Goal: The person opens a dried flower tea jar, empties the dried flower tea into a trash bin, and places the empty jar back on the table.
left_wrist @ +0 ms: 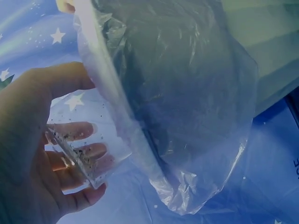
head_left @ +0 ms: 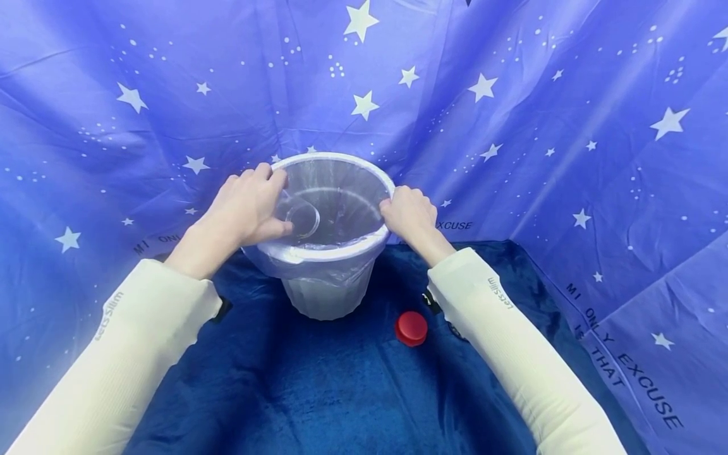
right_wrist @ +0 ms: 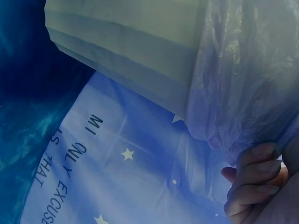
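A white trash bin (head_left: pixel 327 297) stands at the back, lined with a clear plastic bag (head_left: pixel 347 268) folded down over its rim. My left hand (head_left: pixel 244 205) holds a clear plastic container (head_left: pixel 307 218) tipped sideways at the bin's left rim, its round mouth facing into the bin. In the left wrist view, dark specks cling to the bottom of the container (left_wrist: pixel 86 158), and fingers show through it. On the opposite side, my right hand (head_left: pixel 412 215) grips the rim with the bag; curled fingers (right_wrist: pixel 254 186) show at the bag's edge in the right wrist view.
A round red lid-like piece (head_left: pixel 411 328) lies on the dark blue velvet cloth (head_left: pixel 318 379), right of the bin's base. Behind the bin hangs a blue curtain (head_left: pixel 443 76) with white stars. A dark object, partly hidden, sits beneath the right sleeve (head_left: pixel 483 297).
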Action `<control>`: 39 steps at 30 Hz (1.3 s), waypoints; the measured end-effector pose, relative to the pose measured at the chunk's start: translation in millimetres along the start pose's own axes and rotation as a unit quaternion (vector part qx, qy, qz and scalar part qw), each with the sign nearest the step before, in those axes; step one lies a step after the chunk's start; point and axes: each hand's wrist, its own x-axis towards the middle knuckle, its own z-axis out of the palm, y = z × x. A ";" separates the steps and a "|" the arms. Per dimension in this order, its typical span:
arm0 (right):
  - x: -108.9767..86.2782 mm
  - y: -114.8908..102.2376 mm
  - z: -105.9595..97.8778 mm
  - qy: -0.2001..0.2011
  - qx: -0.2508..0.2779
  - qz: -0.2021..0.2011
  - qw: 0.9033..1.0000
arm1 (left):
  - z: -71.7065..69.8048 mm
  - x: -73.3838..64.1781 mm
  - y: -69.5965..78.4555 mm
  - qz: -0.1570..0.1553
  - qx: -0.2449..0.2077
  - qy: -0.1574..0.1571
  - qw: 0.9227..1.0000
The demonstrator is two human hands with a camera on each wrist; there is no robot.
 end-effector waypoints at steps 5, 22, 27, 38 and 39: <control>0.3 0.8 0.1 0.001 -0.004 0.002 1.000 | 2.1 3.5 3.5 0.000 0.014 0.005 1.000; 0.6 0.8 -0.4 0.003 -0.004 0.001 1.000 | -14.6 12.5 9.1 0.006 0.005 -0.019 1.000; 1.2 0.8 0.5 0.005 -0.007 0.000 1.000 | -29.0 12.6 7.3 -0.004 -0.022 0.007 1.000; 1.0 3.1 1.1 0.005 -0.007 0.000 1.000 | -10.4 15.7 11.9 0.011 0.000 -0.032 0.999; 0.9 3.0 0.8 0.005 -0.007 -0.001 1.000 | -11.1 15.8 11.6 0.009 -0.002 -0.029 1.000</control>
